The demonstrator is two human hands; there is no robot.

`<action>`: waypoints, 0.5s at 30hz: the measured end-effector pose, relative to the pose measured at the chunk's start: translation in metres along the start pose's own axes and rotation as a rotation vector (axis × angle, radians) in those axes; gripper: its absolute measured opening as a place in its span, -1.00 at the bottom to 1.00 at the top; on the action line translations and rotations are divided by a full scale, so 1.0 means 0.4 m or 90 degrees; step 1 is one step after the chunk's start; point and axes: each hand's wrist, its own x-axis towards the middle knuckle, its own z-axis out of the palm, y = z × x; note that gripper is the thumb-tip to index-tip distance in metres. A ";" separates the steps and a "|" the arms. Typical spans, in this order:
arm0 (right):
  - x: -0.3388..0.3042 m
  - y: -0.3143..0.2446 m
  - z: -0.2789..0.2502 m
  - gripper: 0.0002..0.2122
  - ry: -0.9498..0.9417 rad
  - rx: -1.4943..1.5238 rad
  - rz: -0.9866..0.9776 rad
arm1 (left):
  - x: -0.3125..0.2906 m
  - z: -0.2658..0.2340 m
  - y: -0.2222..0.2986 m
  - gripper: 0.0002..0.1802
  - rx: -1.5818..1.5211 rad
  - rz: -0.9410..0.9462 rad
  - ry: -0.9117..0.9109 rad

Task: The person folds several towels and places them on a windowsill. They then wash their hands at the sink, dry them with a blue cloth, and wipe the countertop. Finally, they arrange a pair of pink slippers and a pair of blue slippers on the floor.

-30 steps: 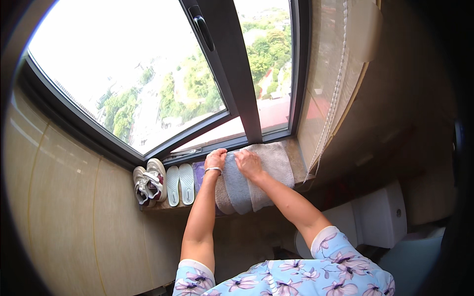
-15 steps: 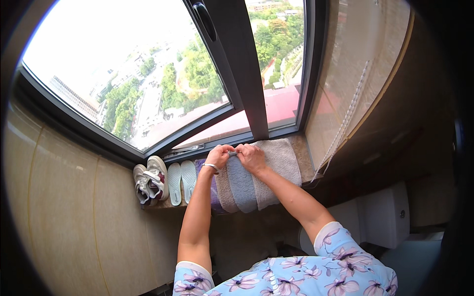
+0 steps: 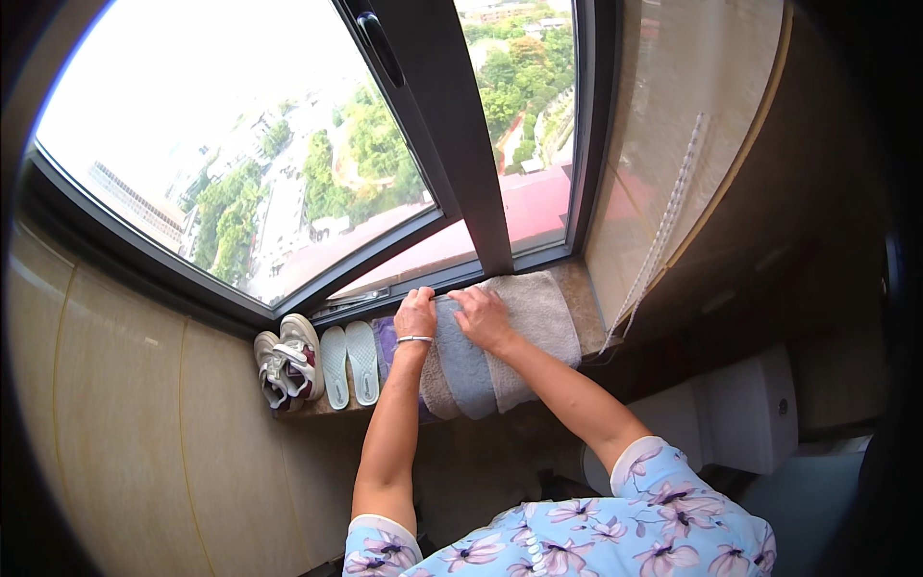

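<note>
Several small towels hang side by side over the window ledge: a purple towel, a taupe towel, a blue-grey towel and a wide light beige towel. My left hand, a white bangle at its wrist, is closed over the far end of the taupe towel; its fingertips are partly hidden. On the far part of the blue-grey towel lies my right hand, fingers stretched out, thumb apart. A narrow strip of the blue-grey towel shows between the two hands.
Left of the towels, a pair of insoles and a pair of sneakers stand on the stone ledge. A tilted window sash hangs above. A beaded cord dangles at right, above a white toilet.
Both hands were pinching the far edge of the blue-grey towel close together. They have moved apart, the left onto the taupe towel, and the blue-grey edge lies flatter. The view has shifted slightly.
</note>
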 end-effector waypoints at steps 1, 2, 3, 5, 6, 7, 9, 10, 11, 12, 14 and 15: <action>-0.021 0.003 -0.030 -0.72 0.024 0.013 -0.016 | -0.010 -0.014 0.021 -0.78 -0.005 0.014 0.029; -0.038 0.013 -0.054 -0.70 0.036 0.006 -0.007 | -0.019 -0.029 0.042 -0.73 -0.009 0.029 0.058; -0.056 0.027 -0.085 -0.67 0.049 -0.003 0.004 | -0.028 -0.048 0.085 -0.71 -0.035 0.062 0.078; -0.086 0.070 -0.127 -0.63 0.086 -0.044 0.018 | -0.046 -0.058 0.173 -0.67 -0.095 0.146 0.076; -0.089 0.082 -0.134 -0.62 0.089 -0.064 0.011 | -0.056 -0.046 0.209 -0.64 -0.110 0.181 0.055; -0.087 0.087 -0.139 -0.60 0.091 -0.081 0.001 | -0.066 -0.026 0.221 -0.62 -0.108 0.203 0.028; -0.084 0.115 -0.135 -0.57 0.090 -0.122 -0.013 | -0.077 0.041 0.217 -0.55 -0.077 0.215 -0.019; -0.087 0.125 -0.131 -0.55 0.069 -0.138 0.005 | -0.082 0.066 0.211 -0.50 -0.037 0.194 -0.040; -0.088 0.135 -0.126 -0.53 0.047 -0.155 0.022 | -0.086 0.088 0.200 -0.47 -0.012 0.179 -0.059; -0.093 0.148 -0.123 -0.50 0.023 -0.174 0.042 | -0.087 0.096 0.205 -0.43 0.013 0.166 -0.082; -0.108 0.169 -0.115 -0.46 0.024 -0.193 0.075 | -0.082 0.100 0.200 -0.39 0.022 0.153 -0.123; -0.110 0.174 -0.110 -0.43 0.024 -0.203 0.092 | -0.075 0.095 0.199 -0.38 0.023 0.148 -0.143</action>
